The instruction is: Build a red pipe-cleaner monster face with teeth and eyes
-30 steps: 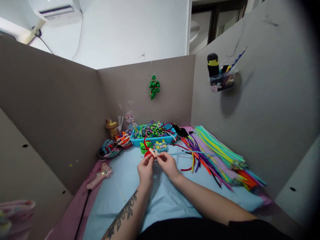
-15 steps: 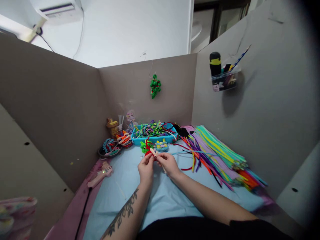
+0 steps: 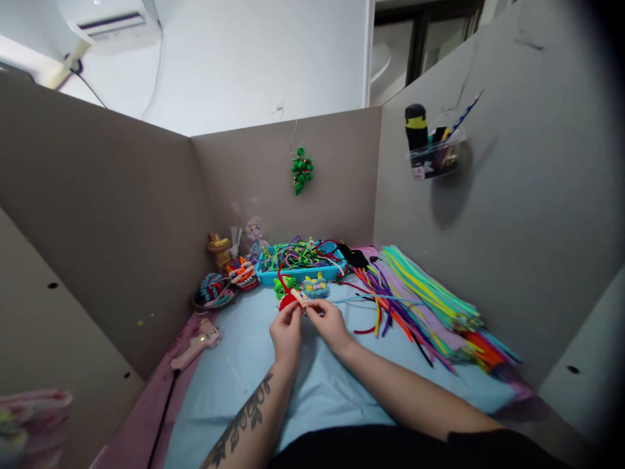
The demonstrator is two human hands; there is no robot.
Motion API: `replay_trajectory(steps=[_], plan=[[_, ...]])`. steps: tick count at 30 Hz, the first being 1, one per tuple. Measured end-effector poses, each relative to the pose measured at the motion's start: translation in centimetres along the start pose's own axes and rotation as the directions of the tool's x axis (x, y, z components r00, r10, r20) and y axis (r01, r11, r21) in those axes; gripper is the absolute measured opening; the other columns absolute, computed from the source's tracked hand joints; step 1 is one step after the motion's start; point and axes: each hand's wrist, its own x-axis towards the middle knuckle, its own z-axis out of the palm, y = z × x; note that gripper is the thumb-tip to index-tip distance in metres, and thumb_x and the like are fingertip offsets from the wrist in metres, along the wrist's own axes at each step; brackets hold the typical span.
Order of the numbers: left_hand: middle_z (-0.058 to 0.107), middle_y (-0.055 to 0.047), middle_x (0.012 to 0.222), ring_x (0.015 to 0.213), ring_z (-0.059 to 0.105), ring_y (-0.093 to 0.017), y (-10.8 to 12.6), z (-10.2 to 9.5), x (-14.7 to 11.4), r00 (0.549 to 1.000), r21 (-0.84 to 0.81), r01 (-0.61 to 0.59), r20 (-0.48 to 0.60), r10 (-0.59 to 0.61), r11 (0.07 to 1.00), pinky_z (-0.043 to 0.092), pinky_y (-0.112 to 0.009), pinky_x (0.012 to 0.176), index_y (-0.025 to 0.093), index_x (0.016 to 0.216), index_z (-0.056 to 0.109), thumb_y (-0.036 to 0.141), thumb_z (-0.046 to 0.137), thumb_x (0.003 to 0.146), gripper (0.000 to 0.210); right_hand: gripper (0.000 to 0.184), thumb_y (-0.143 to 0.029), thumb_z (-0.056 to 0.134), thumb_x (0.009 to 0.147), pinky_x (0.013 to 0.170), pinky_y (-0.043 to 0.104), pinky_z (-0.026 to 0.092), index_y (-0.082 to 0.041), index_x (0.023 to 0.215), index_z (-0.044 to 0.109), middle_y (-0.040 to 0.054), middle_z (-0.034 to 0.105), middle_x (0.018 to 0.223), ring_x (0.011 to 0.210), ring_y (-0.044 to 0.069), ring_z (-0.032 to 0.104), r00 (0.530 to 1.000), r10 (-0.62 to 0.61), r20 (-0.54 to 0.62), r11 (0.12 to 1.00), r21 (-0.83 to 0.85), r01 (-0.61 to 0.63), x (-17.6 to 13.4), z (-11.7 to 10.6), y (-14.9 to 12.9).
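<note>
Shows blue-covered counter [image 3: 209, 391], spread at right with long fuzzy sticks [image 3: 424, 293]; at back, carries blue tray [image 3: 267, 279] (heaped with tangled strands [image 3: 297, 255]). Clamps fingers of left hand [image 3: 286, 335] and right hand [image 3: 329, 324] onto red-and-cream fuzzy piece [image 3: 287, 301], over counter, just in front of green figure [image 3: 279, 288].

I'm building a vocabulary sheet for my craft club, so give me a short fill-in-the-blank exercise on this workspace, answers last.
1. The left hand and right hand meet at a craft piece colored pale and bright ____.
2. The glue gun lies to the ____ of both hands.
3. The tray of tangled fuzzy stems is ____.
4. The ornament hanging against the back panel is mainly ____.

Missing words: red; left; blue; green.
</note>
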Motion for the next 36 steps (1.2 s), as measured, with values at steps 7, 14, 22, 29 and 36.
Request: replay_trajectory(steps=[7, 14, 22, 29, 36], plan=[[0.072, -0.007, 0.087, 0.084, 0.065, -0.021, 0.3, -0.1, -0.2, 1.0, 0.037, -0.009, -0.003, 0.009, 0.999, 0.048, -0.032, 0.082, 0.015, 0.085, 0.071, 0.026, 0.066, 0.067, 0.022, 0.018, -0.035, 0.062, 0.073, 0.066, 0.028, 0.046, -0.017, 0.075, 0.067, 0.0039, 0.067, 0.074, 0.07, 0.017, 0.06, 1.0, -0.031, 0.007, 0.996, -0.078, 0.031, 0.1, -0.4, 0.1], [0.072, -0.007, 0.086, 0.084, 0.064, -0.021, 0.4, -0.2, -0.1, 1.0, 0.02, -0.001, 0.022, 0.001, 1.0, 0.048, -0.033, 0.082, 0.014, 0.085, 0.071, 0.027, 0.065, 0.067, 0.023, 0.01, -0.027, 0.062, 0.075, 0.068, 0.028, 0.043, -0.018, 0.072, 0.065, 0.0031, 0.066, 0.073, 0.072, 0.017, 0.057, 0.989, -0.148, 0.022, 0.962, -0.228, 0.149, 0.4, -1.1, 0.1], [0.072, -0.008, 0.09, 0.089, 0.063, -0.022, 0.5, -0.1, 0.0, 1.0, 0.028, -0.001, -0.001, 0.001, 1.0, 0.045, -0.034, 0.085, 0.015, 0.087, 0.072, 0.028, 0.064, 0.067, 0.025, 0.008, -0.017, 0.059, 0.075, 0.074, 0.03, 0.043, -0.019, 0.076, 0.066, 0.0031, 0.067, 0.077, 0.078, 0.018, 0.058, 0.969, -0.24, 0.05, 0.917, -0.317, 0.244, 0.5, -1.2, 0.7], [0.071, -0.008, 0.091, 0.089, 0.063, -0.021, -0.3, -0.4, 0.2, 1.0, 0.011, 0.004, 0.007, -0.005, 1.0, 0.045, -0.033, 0.085, 0.014, 0.089, 0.071, 0.026, 0.063, 0.069, 0.025, 0.009, -0.017, 0.059, 0.075, 0.074, 0.031, 0.043, -0.02, 0.074, 0.068, 0.0035, 0.068, 0.076, 0.076, 0.018, 0.059, 0.977, -0.214, 0.016, 0.946, -0.245, 0.211, 0.4, -1.2, 0.4], [0.072, -0.008, 0.089, 0.087, 0.064, -0.021, 0.1, -0.3, 0.2, 1.0, 0.06, 0.001, 0.025, -0.003, 0.998, 0.046, -0.033, 0.083, 0.015, 0.086, 0.072, 0.026, 0.062, 0.067, 0.024, 0.008, -0.023, 0.066, 0.07, 0.073, 0.03, 0.045, -0.019, 0.063, 0.067, 0.0046, 0.067, 0.072, 0.074, 0.019, 0.061, 0.99, -0.135, -0.048, 0.989, -0.064, 0.132, 0.7, -1.1, 1.0]])
